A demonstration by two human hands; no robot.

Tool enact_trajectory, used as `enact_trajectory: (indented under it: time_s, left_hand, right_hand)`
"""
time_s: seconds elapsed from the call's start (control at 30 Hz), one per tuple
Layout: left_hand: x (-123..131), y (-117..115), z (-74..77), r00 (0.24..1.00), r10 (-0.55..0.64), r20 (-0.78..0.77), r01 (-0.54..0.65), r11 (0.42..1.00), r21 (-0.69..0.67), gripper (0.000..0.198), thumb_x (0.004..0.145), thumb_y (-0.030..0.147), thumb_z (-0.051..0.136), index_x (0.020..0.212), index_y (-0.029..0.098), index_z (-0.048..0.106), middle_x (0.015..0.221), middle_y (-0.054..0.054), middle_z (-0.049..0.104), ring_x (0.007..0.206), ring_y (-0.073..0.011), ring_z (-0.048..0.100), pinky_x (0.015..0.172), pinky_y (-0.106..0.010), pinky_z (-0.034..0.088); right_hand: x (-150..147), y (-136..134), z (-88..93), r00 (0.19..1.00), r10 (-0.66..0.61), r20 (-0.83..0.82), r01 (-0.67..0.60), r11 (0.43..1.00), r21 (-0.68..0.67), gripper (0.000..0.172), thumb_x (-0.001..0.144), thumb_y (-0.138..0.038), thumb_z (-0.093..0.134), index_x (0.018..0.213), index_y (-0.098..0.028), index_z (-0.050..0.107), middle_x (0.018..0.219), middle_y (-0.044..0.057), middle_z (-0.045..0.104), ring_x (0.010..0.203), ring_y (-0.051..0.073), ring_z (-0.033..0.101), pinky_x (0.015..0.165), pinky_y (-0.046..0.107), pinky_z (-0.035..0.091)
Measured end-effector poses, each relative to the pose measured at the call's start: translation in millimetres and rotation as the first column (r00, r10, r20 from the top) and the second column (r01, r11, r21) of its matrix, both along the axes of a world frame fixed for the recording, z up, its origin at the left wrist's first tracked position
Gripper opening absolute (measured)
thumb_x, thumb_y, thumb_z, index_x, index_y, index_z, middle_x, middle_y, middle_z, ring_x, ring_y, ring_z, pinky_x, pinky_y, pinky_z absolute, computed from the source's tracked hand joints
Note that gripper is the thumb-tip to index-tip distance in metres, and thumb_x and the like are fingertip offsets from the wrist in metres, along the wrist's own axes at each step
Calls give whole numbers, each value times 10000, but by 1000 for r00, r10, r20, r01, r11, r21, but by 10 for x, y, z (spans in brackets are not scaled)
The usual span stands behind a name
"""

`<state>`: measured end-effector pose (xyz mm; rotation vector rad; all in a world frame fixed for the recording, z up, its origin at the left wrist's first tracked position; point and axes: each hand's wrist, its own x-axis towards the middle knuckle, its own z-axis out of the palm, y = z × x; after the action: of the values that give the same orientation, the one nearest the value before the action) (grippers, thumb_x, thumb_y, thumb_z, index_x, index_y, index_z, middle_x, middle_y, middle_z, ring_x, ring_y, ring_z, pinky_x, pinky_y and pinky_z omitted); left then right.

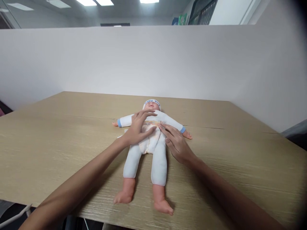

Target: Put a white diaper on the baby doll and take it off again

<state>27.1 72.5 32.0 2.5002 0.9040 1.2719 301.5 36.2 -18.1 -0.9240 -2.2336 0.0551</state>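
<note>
The doll in a white cloth suit with blue cuffs (158, 158) lies supine on the pale wood-grain table (72, 134), long axis near to far, head far. Left hand (137, 129), spread, grasps nothing visible; right hand (177, 143), fingers extended, equally near, flanks the white, orange-printed diaper (149, 145), any pinch indeterminable.

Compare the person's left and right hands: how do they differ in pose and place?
The left hand spreads its thumb wide of its fingers; the right hand has its fingers closer together. On the doll, the left hand's fingertips are over the chest; the right hand's are lower, near the waist. Both are bare.
</note>
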Motion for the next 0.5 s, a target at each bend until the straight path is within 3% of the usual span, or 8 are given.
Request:
enact_trajectory:
  time_s: [0.13, 0.23, 0.37, 0.5]
  left_hand:
    - [-575, -78, -319, 954, 283, 101, -274, 957, -96, 309, 1155, 460, 530, 1320, 240, 671, 1411, -111, 749, 1327, -307, 648, 1173, -476, 447]
    - [-938, -90, -530, 899, 438, -22, -426, 860, -281, 335, 1107, 543, 567, 1167, 227, 657, 1217, -105, 770, 1122, -305, 680, 1034, -461, 507]
    - [-1137, -77, -612, 856, 427, -290, -511, 778, -364, 383, 1022, 627, 631, 981, 247, 598, 1039, -100, 774, 1021, -332, 688, 964, -486, 504]
    - [-1118, -36, -622, 841, 392, -374, -523, 765, -376, 363, 970, 604, 658, 925, 257, 565, 1067, -126, 771, 1066, -360, 679, 956, -491, 495]
  right_hand:
    - [-3, -18, -7, 999, -36, -20, 36, 999, 11, 578, 1239, -418, 344, 1808, -351, 426, 1845, 91, 437, 1690, 351, 430, 1375, 631, 380]
    - [-62, -42, 87, 996, -49, -77, 50, 999, 12, 582, 1235, -412, 370, 1811, -343, 403, 1824, 107, 461, 1673, 354, 448, 1375, 634, 374]
    - [-260, -46, 403, 998, -9, -61, 7, 1000, -24, 503, 1225, -428, 429, 1709, -347, 541, 1747, 90, 563, 1638, 345, 495, 1361, 614, 406]
    - [-567, 66, 738, 978, 129, 164, -114, 989, -98, 471, 1203, -482, 510, 1632, -325, 622, 1707, 83, 621, 1630, 344, 516, 1366, 627, 406]
